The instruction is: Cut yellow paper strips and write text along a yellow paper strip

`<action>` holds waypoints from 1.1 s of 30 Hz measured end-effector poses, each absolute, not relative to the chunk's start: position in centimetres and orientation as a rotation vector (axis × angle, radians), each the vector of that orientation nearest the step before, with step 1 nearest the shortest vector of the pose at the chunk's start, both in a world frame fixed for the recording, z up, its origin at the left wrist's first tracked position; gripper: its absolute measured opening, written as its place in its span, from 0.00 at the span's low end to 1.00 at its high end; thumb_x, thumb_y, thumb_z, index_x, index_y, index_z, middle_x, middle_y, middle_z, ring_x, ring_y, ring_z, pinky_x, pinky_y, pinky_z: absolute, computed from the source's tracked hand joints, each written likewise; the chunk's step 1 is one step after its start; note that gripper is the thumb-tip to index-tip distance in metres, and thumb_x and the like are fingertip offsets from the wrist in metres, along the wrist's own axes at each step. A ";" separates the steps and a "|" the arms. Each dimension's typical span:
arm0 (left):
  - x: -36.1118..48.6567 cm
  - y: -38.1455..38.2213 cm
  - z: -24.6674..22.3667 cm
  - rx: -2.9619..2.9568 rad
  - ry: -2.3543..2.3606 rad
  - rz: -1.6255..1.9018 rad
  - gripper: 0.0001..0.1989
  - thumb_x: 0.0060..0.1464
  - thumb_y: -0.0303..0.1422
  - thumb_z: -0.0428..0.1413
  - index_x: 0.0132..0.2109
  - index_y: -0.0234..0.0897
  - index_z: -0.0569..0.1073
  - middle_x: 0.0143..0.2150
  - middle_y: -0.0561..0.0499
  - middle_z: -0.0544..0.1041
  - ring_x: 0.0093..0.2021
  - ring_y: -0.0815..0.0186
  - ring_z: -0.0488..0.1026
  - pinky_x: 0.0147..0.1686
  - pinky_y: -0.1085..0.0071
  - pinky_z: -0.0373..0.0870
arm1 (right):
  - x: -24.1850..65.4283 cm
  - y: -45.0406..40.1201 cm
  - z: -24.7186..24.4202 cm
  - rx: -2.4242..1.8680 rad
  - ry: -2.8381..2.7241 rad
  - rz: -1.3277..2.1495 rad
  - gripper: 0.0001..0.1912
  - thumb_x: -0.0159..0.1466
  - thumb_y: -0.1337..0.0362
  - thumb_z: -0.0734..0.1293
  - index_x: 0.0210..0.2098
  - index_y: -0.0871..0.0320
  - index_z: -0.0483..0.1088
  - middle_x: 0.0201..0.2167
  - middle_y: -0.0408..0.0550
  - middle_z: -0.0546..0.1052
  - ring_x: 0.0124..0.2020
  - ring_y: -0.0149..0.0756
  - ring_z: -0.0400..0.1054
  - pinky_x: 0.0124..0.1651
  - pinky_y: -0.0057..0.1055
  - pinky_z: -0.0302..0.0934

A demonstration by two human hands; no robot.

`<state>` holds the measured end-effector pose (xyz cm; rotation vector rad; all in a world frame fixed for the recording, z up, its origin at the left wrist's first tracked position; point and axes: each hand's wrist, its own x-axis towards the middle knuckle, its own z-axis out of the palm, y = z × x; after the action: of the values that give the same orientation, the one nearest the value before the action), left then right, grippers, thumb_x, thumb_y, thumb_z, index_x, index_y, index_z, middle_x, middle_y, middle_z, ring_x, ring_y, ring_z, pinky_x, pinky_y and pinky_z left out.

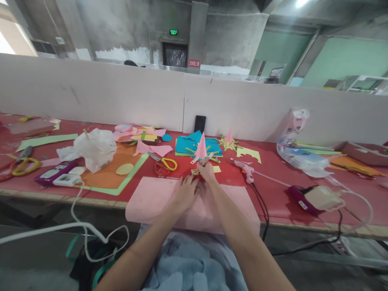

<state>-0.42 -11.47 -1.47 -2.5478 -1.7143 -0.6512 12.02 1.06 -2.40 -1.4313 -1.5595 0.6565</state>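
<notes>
Paper (195, 172) lies just beyond the left hand (188, 190), spread loosely, perhaps for steadying, while the right hand (206, 170) pinches a pale stick (209, 156), likely for control.

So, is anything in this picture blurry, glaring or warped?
In the head view, the ceiling light is blown out to white; in the same view, fine detail at the right hand is soft, leaving its slim item hard to identify; also in the head view, the forearms seem stretched toward the bottom edge, and a pixelated patch sits above the partition.
</notes>
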 end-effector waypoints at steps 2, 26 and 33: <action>-0.5 -11.5 -1.5 -2.546 -1.707 -0.653 0.18 0.61 0.34 0.43 0.56 0.39 0.65 0.58 0.45 0.66 0.61 0.58 0.59 0.61 0.55 0.50 | 12.0 1.0 -2.3 -1.432 -1.555 0.670 0.12 0.56 0.60 0.62 0.18 0.56 0.64 0.18 0.45 0.74 0.22 0.33 0.69 0.25 0.24 0.58; -0.4 -11.6 -1.1 -2.564 -1.742 -0.633 0.19 0.60 0.35 0.44 0.57 0.38 0.65 0.59 0.44 0.65 0.61 0.57 0.59 0.61 0.54 0.51 | 11.8 0.3 -1.6 -1.426 -1.526 0.686 0.15 0.57 0.61 0.61 0.16 0.57 0.65 0.17 0.46 0.73 0.20 0.33 0.68 0.26 0.25 0.58; -0.4 -11.7 -1.0 -2.574 -1.744 -0.611 0.19 0.61 0.35 0.44 0.57 0.38 0.65 0.59 0.44 0.66 0.61 0.57 0.59 0.61 0.53 0.51 | 11.9 0.4 -1.6 -1.418 -1.523 0.727 0.13 0.56 0.61 0.61 0.16 0.57 0.66 0.17 0.45 0.74 0.20 0.32 0.68 0.25 0.24 0.57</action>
<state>-0.45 -11.66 -1.00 -2.5738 -1.7442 -0.6115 11.89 0.40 -1.65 -1.4175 -1.5230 0.7266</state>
